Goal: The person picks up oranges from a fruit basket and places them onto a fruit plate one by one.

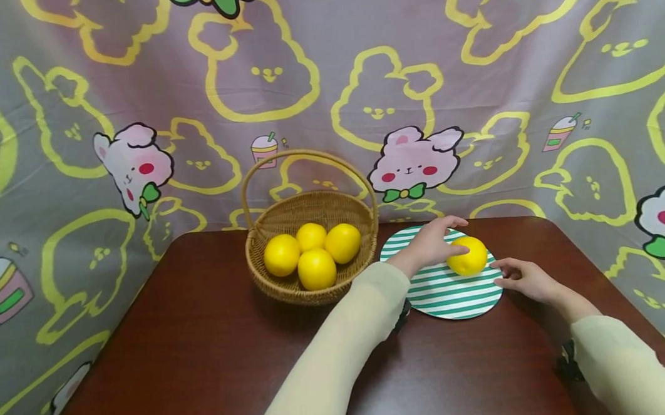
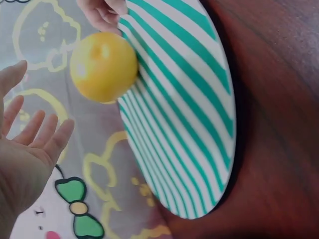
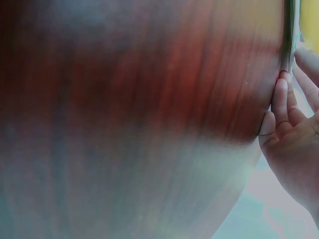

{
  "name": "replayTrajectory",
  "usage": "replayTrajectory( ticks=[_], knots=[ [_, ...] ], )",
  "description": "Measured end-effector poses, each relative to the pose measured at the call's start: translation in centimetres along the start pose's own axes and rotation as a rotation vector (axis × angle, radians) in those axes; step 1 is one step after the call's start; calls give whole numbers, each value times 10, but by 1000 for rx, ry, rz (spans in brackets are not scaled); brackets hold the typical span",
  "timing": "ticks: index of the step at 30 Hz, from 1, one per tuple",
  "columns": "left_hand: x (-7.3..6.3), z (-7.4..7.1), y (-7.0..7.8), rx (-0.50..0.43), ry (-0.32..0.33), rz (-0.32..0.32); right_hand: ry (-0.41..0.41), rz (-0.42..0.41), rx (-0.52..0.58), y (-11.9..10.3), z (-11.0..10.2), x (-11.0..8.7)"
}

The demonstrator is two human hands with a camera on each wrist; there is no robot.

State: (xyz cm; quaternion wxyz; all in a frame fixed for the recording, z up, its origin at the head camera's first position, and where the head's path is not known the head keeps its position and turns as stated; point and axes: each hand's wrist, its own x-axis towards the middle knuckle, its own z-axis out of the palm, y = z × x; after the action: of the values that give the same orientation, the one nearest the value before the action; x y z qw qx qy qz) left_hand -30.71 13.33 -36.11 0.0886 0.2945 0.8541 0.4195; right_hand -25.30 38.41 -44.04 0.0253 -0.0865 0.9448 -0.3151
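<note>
A round yellow fruit (image 1: 468, 256) sits on a round placemat (image 1: 456, 302) with green and white stripes, right of the basket. My left hand (image 1: 433, 246) reaches over the placemat on the fruit's left side, fingers spread, its thumb overlapping the fruit in the head view. In the left wrist view that hand (image 2: 27, 159) appears apart from the fruit (image 2: 103, 67), holding nothing. At the placemat's right edge, my right hand (image 1: 531, 280) has its fingers curled and grips the rim. The right wrist view catches these fingers (image 3: 280, 97) at the thin edge.
A wicker basket (image 1: 292, 295) with a tall handle stands left of the placemat and holds several yellow fruits (image 1: 317, 269). The dark wooden table (image 1: 193, 340) ends at a patterned cloth backdrop (image 1: 317, 127) along the back and sides.
</note>
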Motion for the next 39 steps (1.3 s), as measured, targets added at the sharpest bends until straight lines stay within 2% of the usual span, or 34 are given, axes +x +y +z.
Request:
replayTrajectory(
  ticks=[10, 13, 16, 20, 27, 34, 39],
  knots=[
    [-23, -23, 26, 22, -101, 49, 3, 24, 11, 1, -2, -2],
    [-34, -32, 30, 38, -144, 76, -7, 22, 6, 3, -1, -2],
    [-45, -45, 30, 59, -177, 128, -9, 27, 5, 5, 0, -2],
    [-60, -64, 26, 66, -190, 178, 0, 31, 6, 5, 2, -1],
    [-93, -98, 10, 10, -195, 196, 3, 23, -5, 4, 3, -3],
    [-129, -134, -9, -35, -136, 190, 2, 14, -10, 3, 1, -1],
    [-142, -162, -25, -19, -101, 179, -5, 1, -15, 2, 1, 2]
  ],
)
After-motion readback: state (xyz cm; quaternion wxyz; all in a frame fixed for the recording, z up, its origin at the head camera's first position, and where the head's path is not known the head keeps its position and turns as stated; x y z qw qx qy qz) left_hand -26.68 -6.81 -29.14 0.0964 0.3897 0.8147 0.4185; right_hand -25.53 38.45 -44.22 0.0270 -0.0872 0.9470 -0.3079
